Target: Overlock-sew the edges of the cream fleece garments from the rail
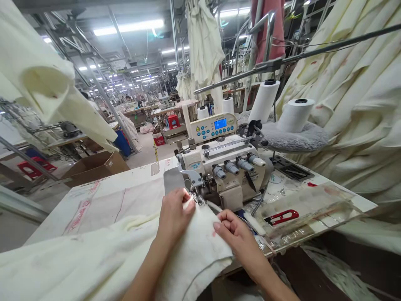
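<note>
Cream fabric [200, 234] lies across the table's left side and runs up to the presser foot of a white overlock sewing machine [230, 188]. Close to the needle area, my left hand [175, 213] is closed on the fabric, fingertips bunched near the foot. My right hand [233, 230] pinches the fabric's right edge between thumb and fingers, just in front of the machine. Below that hand the fabric's lower edge hangs over the table front. The needle itself is too small to make out.
Red-handled thread snips [282, 217] lie in a clear plastic tray [313, 209] on the right. White thread cones [296, 115] stand behind the machine. Cream garments [360, 104] hang at right, others [46, 83] at upper left. A cardboard box [97, 167] sits beyond the table.
</note>
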A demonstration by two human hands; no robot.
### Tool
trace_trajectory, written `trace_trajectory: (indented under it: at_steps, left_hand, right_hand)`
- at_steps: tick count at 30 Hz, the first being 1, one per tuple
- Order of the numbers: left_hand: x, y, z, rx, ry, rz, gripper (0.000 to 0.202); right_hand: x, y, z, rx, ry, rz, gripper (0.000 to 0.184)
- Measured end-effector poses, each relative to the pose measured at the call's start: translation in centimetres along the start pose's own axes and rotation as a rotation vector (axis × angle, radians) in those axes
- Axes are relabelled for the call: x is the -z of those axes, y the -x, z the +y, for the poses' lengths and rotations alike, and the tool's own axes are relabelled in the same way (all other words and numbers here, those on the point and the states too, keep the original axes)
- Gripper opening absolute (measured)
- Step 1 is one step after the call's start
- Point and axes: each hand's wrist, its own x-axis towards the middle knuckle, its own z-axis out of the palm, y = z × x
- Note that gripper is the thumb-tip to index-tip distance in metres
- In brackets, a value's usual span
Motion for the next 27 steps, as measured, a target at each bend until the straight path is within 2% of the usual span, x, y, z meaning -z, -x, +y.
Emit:
trace_trajectory:
  at_steps: [2, 4, 6, 8, 10, 13, 16, 20, 23, 25, 27]
  left_hand:
    - [0.0, -0.5, -0.1, 0.004, -0.032, 0.009, 0.014]
    - [0.1, 0.1, 0.0, -0.026, -0.09, 0.056, 0.01]
    - [-0.1, 2.1, 0.3, -0.132, -0.131, 0.153, 0.006]
    - [-1.0, 5.1, 0.6, -0.301, -0.091, 0.227, 0.015]
    - [-2.3, 8.1, 0.9, -0.433, -0.015, 0.25, 0.024]
    - [-4.0, 10.6, 0.9, -0.494, -0.021, 0.323, 0.032]
    - [-4.3, 10.5, 0.8, -0.541, -0.051, 0.383, 0.027]
    - [-3.2, 9.8, 1.6, -0.531, 0.072, 0.389, 0.02]
    - [-2.8, 10.1, 2.3, -0.534, 0.118, 0.388, 0.018]
    - [-3.0, 10.5, 2.3, -0.549, 0.08, 0.412, 0.02]
    - [-3.2, 10.8, 2.0, -0.562, 0.003, 0.465, 0.024]
  right_hand:
    - [0.1, -0.3, -0.4, -0.006, -0.033, 0.02, 0.043]
    - [0.4, -0.3, -0.5, -0.012, -0.031, 0.015, 0.042]
    - [1.0, 0.1, -0.2, 0.007, 0.018, -0.034, 0.037]
    - [1.4, 0.8, 0.3, 0.069, 0.108, -0.08, 0.03]
    - [1.6, 1.4, 0.5, 0.146, 0.193, -0.101, 0.022]
    - [1.2, 2.2, 0.4, 0.2, 0.247, -0.08, 0.011]
    - [0.5, 2.8, -0.1, 0.208, 0.262, -0.031, 0.01]
    - [0.0, 3.7, -0.6, 0.206, 0.282, -0.007, 0.015]
    - [-0.1, 4.3, -0.8, 0.178, 0.296, 0.012, 0.019]
    - [0.0, 4.6, -0.8, 0.14, 0.215, -0.011, 0.023]
    - [0.3, 4.8, -0.6, 0.08, 0.106, -0.091, 0.028]
